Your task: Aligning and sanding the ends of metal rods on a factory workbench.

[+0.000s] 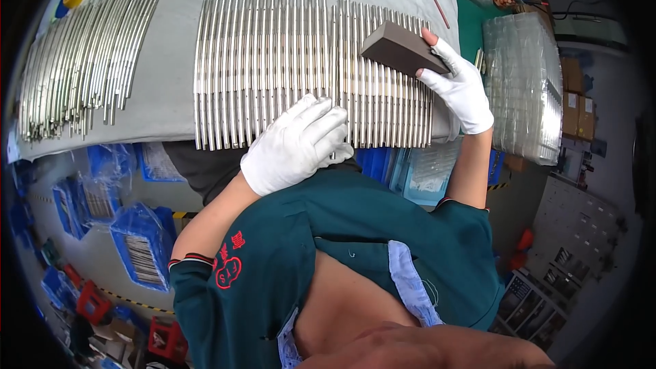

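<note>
Metal rods point(232, 72) lie side by side in a flat row on the grey-covered table, and a second row point(386, 106) lies just to its right. In a white glove, my left hand point(297, 140) is closed at the near end of a single rod point(333, 48) between the two rows; its fingers hide part of the grip. My right hand point(461, 89), in a white glove with bare thumb and index tips, grips the right end of a dark grey-brown rectangular block point(400, 48). That block is tilted across the right-hand rods; whether it touches them I cannot tell.
A looser pile of rods point(89, 55) lies at the table's left. A thin red-handled tool point(437, 3) is at the far right. Stacked clear plastic trays point(523, 89) stand right of the table. Blue bins point(140, 246) with wrapped contents sit below on the left.
</note>
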Available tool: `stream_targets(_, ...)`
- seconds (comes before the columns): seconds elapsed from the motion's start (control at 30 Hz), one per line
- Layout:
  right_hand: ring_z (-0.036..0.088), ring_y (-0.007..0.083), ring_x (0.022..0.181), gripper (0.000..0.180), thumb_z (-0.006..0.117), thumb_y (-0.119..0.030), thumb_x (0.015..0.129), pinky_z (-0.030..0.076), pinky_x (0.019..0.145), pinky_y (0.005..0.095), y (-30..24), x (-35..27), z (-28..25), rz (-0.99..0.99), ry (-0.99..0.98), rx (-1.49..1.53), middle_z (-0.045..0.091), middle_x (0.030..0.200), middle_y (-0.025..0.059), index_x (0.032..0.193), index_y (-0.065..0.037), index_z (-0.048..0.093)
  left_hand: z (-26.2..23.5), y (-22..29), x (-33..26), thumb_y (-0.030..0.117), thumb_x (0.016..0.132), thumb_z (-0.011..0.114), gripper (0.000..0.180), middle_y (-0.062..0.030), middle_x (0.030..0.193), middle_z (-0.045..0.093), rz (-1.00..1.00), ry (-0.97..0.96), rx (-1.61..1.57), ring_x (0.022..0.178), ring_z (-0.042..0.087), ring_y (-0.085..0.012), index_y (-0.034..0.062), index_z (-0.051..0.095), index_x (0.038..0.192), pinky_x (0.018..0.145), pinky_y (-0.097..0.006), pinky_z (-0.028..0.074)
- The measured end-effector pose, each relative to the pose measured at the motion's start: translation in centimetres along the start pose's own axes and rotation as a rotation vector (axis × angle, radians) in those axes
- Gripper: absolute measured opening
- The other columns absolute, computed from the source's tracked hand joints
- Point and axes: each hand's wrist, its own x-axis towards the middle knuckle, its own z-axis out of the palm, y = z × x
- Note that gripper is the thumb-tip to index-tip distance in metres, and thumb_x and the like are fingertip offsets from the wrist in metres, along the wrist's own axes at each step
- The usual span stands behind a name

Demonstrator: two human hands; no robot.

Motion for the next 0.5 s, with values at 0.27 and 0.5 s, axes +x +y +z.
stream_targets(0.27, 0.064, 0.0264, 0.101, 0.049, 0.071, -0.014, 0.080, 0.050, 0.088, 0.0331, -1.8, 2.5, 2.1, -0.344, -0.088, -0.117, 0.067, 0.114, 0.0098, 0.128, -0.019, 0.061, -0.3, 0.1, 0.1, 0.026, 0.075, 0.073, 0.034, -0.0091, 0.113, 0.062, -0.002, -0.022, 0.008, 0.110, 0.060, -0.0282, 0.0055, 0.064, 0.101, 0.099, -0.044, 0.047)
stream_targets(0.5, 0.064, 0.0296, 0.097, 0.047, 0.069, -0.018, 0.082, 0.051, 0.085, 0.0352, -2.2, 4.3, 2.4, -0.449, -0.154, -0.172, 0.068, 0.109, 0.0103, 0.127, -0.024, 0.062, -0.3, 0.1, 0.1, 0.026, 0.075, 0.073, 0.032, -0.0090, 0.113, 0.062, 0.020, -0.007, 0.021, 0.109, 0.060, -0.0279, 0.0055, 0.063, 0.099, 0.099, -0.044, 0.047)
